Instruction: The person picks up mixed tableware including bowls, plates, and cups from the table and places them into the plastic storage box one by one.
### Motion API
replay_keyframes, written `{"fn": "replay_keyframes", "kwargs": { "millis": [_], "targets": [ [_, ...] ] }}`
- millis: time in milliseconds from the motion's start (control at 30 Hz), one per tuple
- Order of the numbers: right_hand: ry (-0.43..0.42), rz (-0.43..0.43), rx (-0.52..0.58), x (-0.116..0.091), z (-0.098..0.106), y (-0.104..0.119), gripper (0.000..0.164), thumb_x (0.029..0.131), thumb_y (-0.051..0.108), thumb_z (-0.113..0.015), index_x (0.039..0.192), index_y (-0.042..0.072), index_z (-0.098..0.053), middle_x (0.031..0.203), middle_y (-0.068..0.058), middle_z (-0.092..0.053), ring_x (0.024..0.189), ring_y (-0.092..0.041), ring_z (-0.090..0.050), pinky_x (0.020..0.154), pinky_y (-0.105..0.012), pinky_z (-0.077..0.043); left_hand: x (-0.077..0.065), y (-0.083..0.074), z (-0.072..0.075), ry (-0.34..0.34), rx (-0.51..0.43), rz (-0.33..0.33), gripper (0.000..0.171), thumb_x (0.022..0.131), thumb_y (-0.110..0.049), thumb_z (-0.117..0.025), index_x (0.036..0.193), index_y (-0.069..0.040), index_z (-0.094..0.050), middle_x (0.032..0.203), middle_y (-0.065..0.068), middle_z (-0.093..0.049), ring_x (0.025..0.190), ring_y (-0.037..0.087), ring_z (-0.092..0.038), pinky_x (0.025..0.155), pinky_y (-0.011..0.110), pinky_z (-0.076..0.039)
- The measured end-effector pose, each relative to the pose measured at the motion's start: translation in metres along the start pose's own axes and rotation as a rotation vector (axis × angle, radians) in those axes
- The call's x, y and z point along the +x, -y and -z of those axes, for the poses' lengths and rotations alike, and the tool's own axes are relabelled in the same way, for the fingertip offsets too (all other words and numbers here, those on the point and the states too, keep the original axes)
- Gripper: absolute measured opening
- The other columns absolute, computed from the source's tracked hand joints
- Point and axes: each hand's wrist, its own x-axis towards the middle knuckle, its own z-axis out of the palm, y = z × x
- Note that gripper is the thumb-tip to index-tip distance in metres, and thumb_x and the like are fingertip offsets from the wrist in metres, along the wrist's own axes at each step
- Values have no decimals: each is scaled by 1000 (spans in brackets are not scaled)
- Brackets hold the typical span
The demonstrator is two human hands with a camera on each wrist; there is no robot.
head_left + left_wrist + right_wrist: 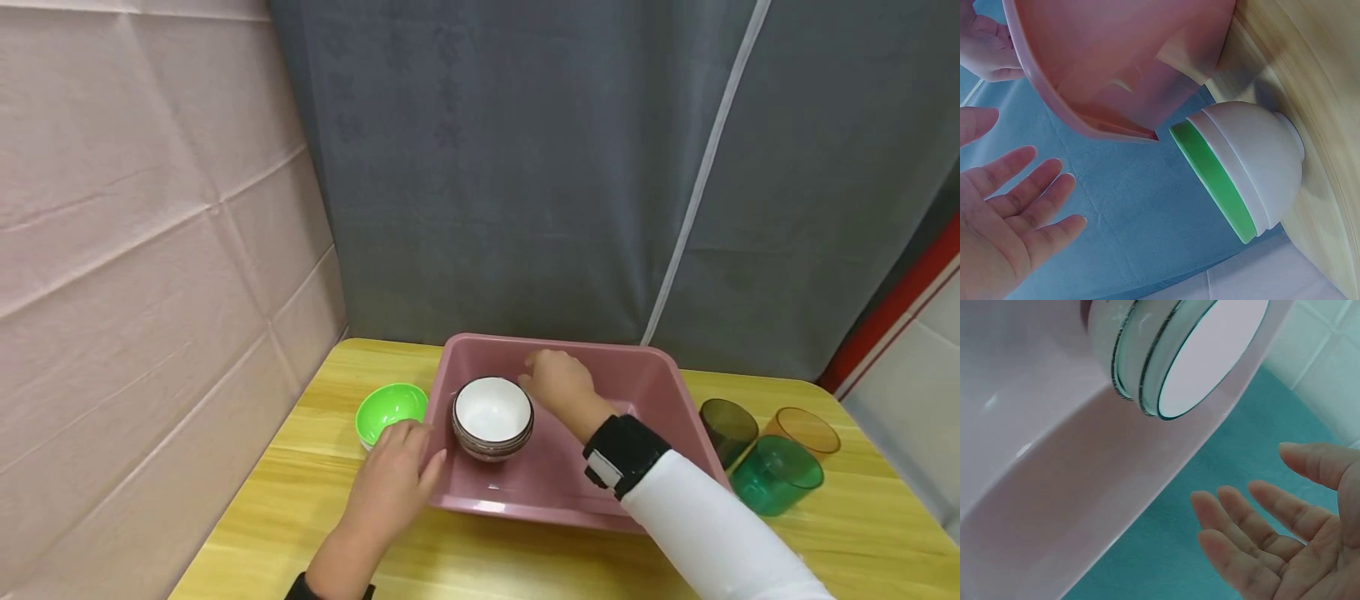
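Inside the pink plastic basin (570, 492) stands a stack of white bowls (492, 410) with dark rims, toward its left side. My right hand (558, 385) hovers over the basin just right of that stack, fingers loosely bent and holding nothing. To the left of the basin, a green-lined bowl (390, 410) tops a small stack of white-sided bowls (1250, 162) on the table. My left hand (393, 475) is near the basin's left wall and the green bowl, its fingers spread and relaxed in the left wrist view, with nothing in them.
On the right of the basin stand three tinted cups: a brown one (727, 429), an orange one (806, 432) and a green one (776, 475). The wooden table (277, 517) meets a grey curtain (510, 183) behind and a pale cloth wall (135, 275) at left.
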Motion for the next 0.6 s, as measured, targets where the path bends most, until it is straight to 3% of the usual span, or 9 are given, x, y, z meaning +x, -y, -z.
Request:
{"fn": "replay_keyframes", "kwargs": {
  "millis": [167,600],
  "targets": [
    [-4,13,13,-7,5,1,36,88,25,-69,119,7,-67,114,-11,-69,97,-29,-66,84,-48,-53,3,4,2,-2,-5,28,29,85,-19,-71,107,1,-65,105,15,-63,103,31,-59,90,46,-49],
    [-16,56,21,-29,12,2,44,85,26,-71,125,9,-64,119,-14,-63,103,-30,-63,88,-48,-51,8,25,6,56,-45,242,37,88,-21,-66,114,4,-62,113,21,-61,109,39,-57,89,52,-48]
  ]
}}
